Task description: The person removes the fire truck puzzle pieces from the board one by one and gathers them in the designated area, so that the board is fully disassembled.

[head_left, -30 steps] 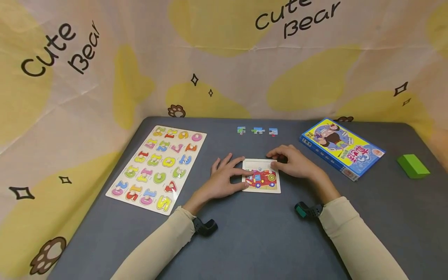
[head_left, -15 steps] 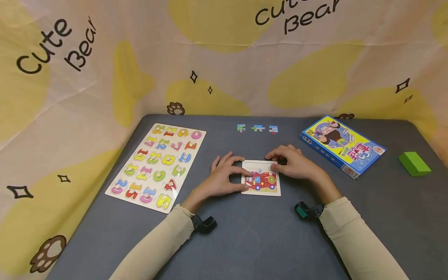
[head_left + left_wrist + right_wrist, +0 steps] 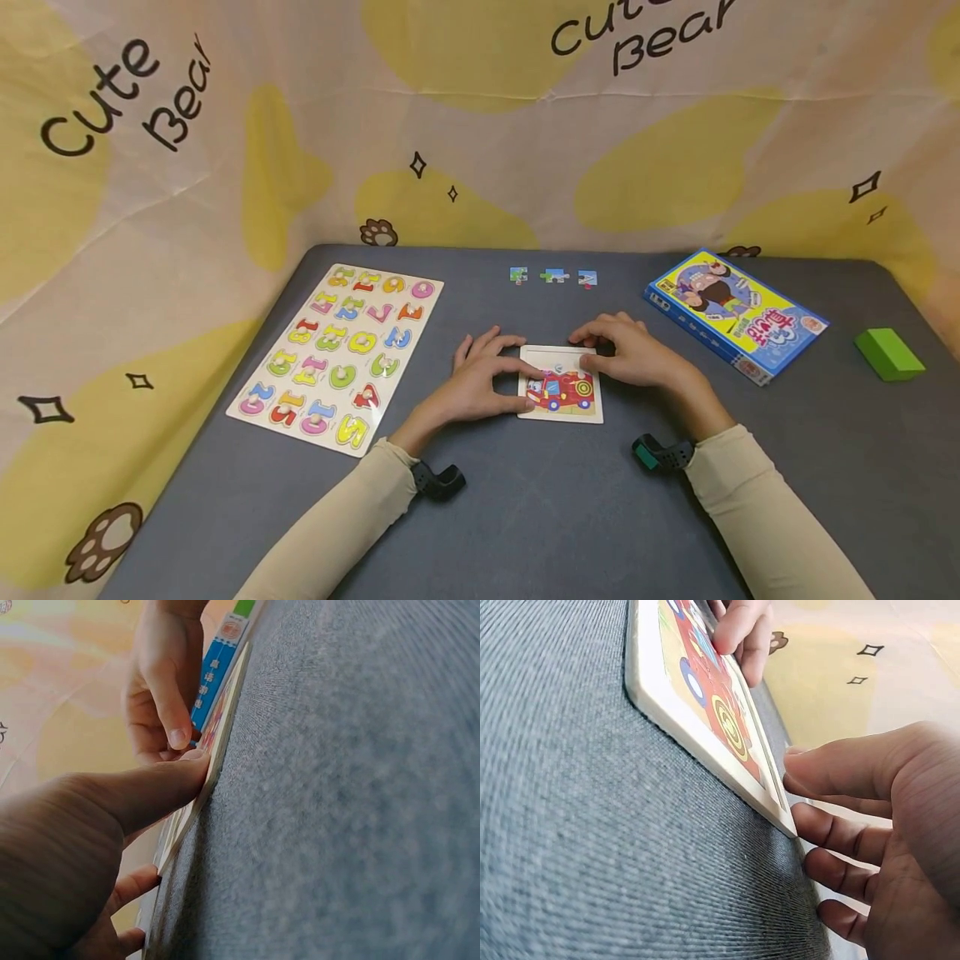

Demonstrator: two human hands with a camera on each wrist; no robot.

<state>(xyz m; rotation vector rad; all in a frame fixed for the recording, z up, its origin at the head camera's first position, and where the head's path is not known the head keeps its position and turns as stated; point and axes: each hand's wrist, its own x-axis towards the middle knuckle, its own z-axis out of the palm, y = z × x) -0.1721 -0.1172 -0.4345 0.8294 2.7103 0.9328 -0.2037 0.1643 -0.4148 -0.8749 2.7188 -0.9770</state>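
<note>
A small framed jigsaw puzzle (image 3: 562, 402) with a red fire truck picture lies flat on the table between the hands. A bare pale strip runs along its far side. My left hand (image 3: 476, 383) is at its left side, fingers spread. The left index fingertip touches the picture, and the thumb (image 3: 176, 776) rests on the near left of the frame. My right hand (image 3: 630, 350) grips the far right corner, its thumb over the frame and its curled fingers (image 3: 832, 829) at the outer edge. That corner is hidden by the hand in the head view.
Three loose jigsaw pieces (image 3: 555, 276) lie in a row beyond the puzzle. A number board (image 3: 341, 358) lies at the left. At the right are a blue and yellow box (image 3: 738, 312) and a green block (image 3: 889, 354). A printed cloth (image 3: 480, 125) hangs behind the table (image 3: 540, 517).
Both hands keep nearly the same places on the puzzle. The head view shifts slightly; the loose pieces, number board, box and block stay where they were.
</note>
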